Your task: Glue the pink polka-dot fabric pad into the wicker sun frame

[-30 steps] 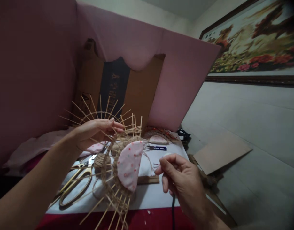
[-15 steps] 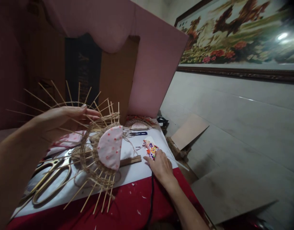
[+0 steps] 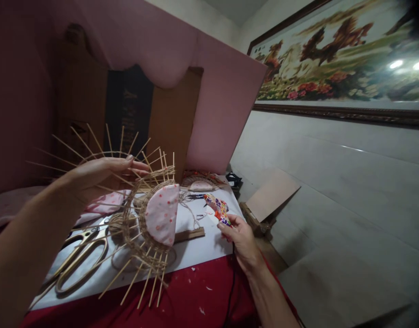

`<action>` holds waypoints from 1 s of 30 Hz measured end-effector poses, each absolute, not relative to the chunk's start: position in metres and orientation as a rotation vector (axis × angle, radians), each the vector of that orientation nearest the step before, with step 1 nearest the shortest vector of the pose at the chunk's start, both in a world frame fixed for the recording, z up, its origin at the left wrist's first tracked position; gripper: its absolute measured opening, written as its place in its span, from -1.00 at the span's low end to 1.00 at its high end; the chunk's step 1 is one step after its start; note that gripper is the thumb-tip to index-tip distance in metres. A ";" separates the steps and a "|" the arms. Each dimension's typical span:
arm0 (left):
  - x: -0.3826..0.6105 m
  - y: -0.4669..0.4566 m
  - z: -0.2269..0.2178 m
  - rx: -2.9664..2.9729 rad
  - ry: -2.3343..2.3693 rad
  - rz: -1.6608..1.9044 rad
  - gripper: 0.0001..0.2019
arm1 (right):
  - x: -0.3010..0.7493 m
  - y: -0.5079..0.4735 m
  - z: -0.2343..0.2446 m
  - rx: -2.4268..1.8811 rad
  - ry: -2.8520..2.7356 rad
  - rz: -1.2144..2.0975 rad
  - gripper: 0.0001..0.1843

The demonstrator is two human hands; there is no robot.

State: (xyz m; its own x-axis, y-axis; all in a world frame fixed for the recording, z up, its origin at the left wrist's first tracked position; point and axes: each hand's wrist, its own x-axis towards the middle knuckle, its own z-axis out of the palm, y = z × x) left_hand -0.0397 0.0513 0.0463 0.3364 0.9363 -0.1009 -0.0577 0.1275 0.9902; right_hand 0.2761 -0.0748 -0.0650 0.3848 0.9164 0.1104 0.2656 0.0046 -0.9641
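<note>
My left hand [image 3: 103,175] grips the top of a half-woven wicker piece [image 3: 141,228], holding it upright above the white sheet [image 3: 199,253]. Thin bamboo spokes fan out from it on all sides. A pink dotted fabric half-circle [image 3: 161,214] is fixed to its front. My right hand [image 3: 238,234] is closed on the handle of a flower-patterned glue gun [image 3: 218,208], lifted off the sheet with its nozzle toward the wicker piece. A black cord [image 3: 232,282] hangs from the gun over the red cloth.
Large golden scissors [image 3: 78,259] lie on the sheet at the left beside a twine ball [image 3: 116,223]. A second wicker piece with pink fabric [image 3: 200,182] lies at the back. Pink-draped cardboard [image 3: 168,109] stands behind. Cardboard sheets [image 3: 273,193] lie on the floor at the right.
My right hand reached to the glue gun lying on the sheet, closed on it and raised it. My left hand kept hold of the wicker piece. The camera swung right.
</note>
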 end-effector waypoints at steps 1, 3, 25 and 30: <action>-0.040 0.051 0.046 1.209 0.963 0.913 -0.70 | 0.271 -0.076 -0.057 -1.343 -1.054 0.829 -0.53; -0.042 0.050 0.046 1.208 0.968 0.922 -0.69 | 0.261 -0.077 -0.042 -1.074 -0.985 0.960 -0.50; -0.038 0.040 0.042 1.081 0.851 0.950 -0.73 | 0.195 -0.032 0.005 -0.600 -1.346 1.578 -0.74; -0.040 0.041 0.041 1.136 0.839 0.962 -0.71 | 0.198 -0.035 0.006 -0.655 -1.281 1.575 -0.72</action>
State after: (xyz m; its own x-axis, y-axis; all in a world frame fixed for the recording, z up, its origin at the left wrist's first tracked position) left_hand -0.0402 0.0414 0.0407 0.3650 0.9291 -0.0603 -0.1864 0.1364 0.9730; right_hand 0.1983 -0.0352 0.0058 -0.3888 0.9073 0.1603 -0.3422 0.0193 -0.9394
